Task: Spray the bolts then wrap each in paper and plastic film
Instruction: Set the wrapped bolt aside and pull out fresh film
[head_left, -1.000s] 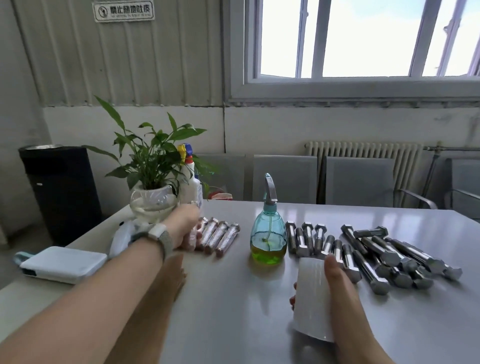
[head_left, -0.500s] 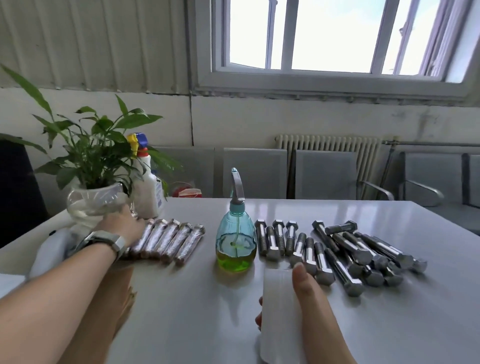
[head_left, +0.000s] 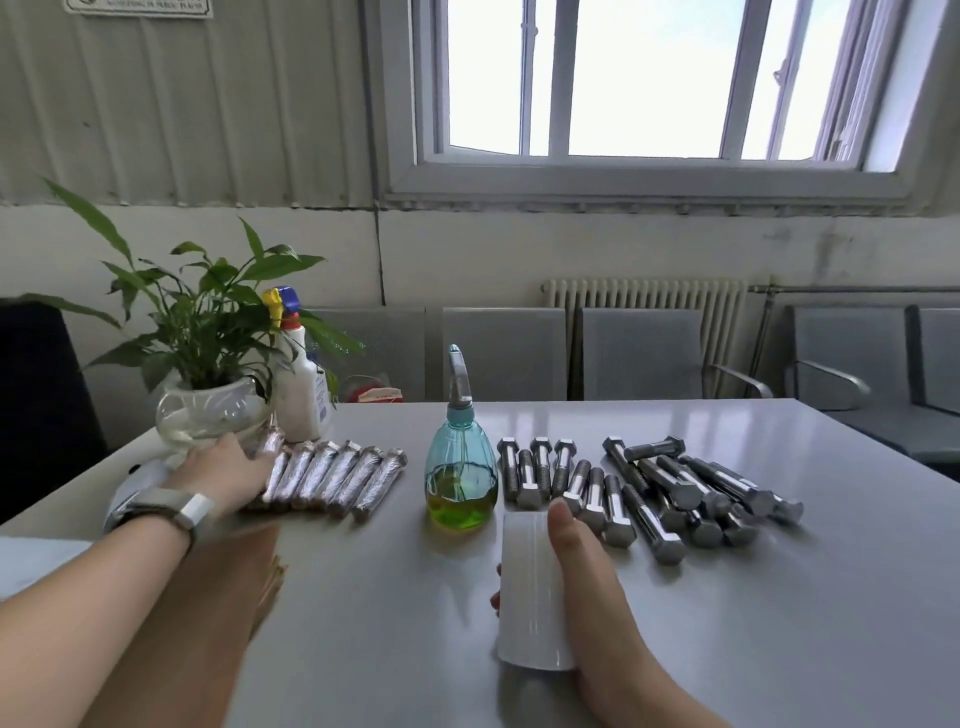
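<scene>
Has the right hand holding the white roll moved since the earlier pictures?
No. The right hand grips the white roll in the same spot, just in front of the blue spray bottle; only the camera shifted.

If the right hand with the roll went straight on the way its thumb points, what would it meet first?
Probably the bare bolts: the right hand, holding the film roll, has its thumb tip just short of the nearest heads. Depth is unclear.

Silvery bolts (head_left: 654, 486), a teal spray bottle (head_left: 461, 467) (yellow-green liquid inside), a white roll (head_left: 530, 592), grey table (head_left: 779, 597).
</scene>
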